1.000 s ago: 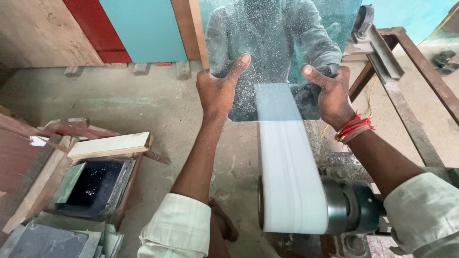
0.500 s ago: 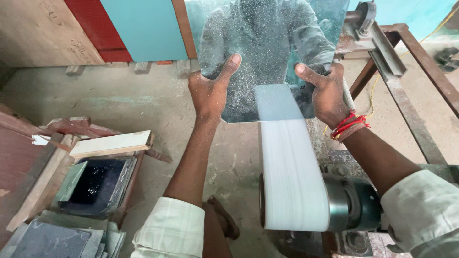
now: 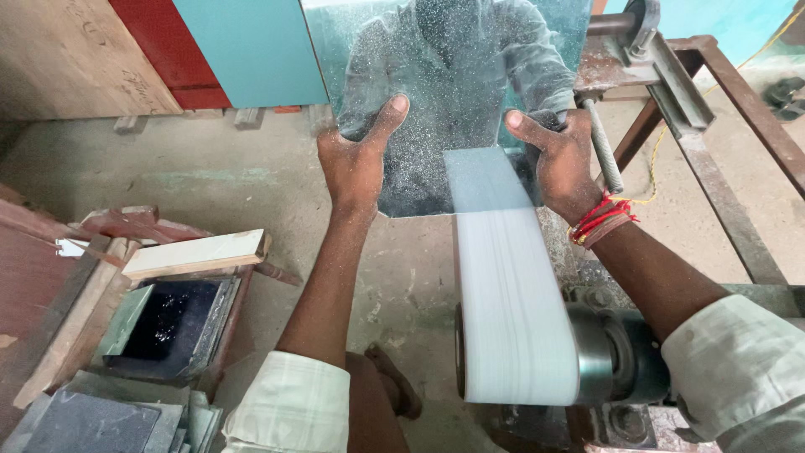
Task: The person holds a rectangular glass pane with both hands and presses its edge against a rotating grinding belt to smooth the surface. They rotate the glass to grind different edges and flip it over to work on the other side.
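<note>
The mirror (image 3: 453, 92) runs off the top edge; its lower right part hides behind the white belt (image 3: 503, 277). Both elbows are cut off below.

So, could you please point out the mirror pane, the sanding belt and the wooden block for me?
mirror pane (image 3: 453, 92), head view, on its speckled middle.
sanding belt (image 3: 511, 310), head view, on the pale top face.
wooden block (image 3: 194, 253), head view, on its flat upper side.
</note>
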